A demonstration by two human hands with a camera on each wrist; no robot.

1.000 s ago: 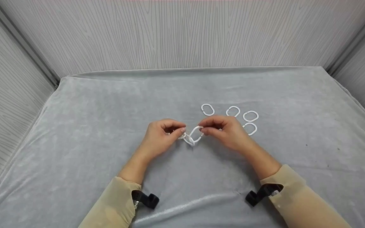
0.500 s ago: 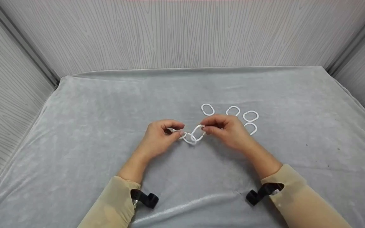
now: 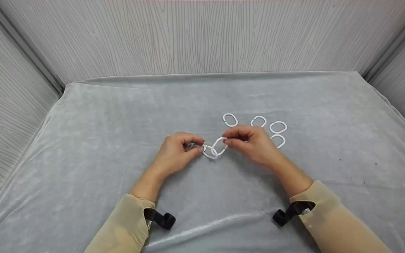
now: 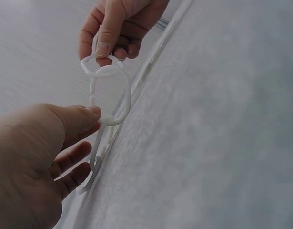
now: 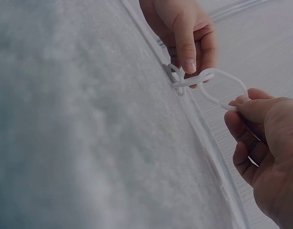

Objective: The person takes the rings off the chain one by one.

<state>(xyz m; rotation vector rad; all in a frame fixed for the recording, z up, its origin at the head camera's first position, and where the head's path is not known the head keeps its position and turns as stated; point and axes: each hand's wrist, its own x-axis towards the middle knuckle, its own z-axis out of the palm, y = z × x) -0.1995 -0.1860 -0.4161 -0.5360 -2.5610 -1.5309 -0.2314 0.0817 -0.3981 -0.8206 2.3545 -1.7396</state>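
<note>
Chain of white oval links, centre of the head frame, raised between two hands.

Change: against a second ago, the right hand (image 3: 250, 144) and the right link (image 5: 234, 77) sit slightly farther right, and the overlap with the middle link (image 4: 129, 93) shows more plainly. The piece that showed beside the left thumb is now largely hidden in the head view. Judged meaning: the two links appear properly interlocked and the join appears to hold under a light pull.

Hands: right, thumb and fingers pinching the right link's upper end; left hand (image 3: 178, 153), thumb and forefinger pinching the middle link at its left end. A further link (image 4: 94, 149) hangs along the left fingers; how many follow cannot be told.

Orientation, head view: right link, long axis from lower left to upper right; middle link, from upper left to lower right, the pair forming a shallow V.

Also present: four loose links (image 3: 229, 114), right of upper centre, lying flat on grey cloth (image 3: 118, 116), long axes differing, one partly behind the right hand.
</note>
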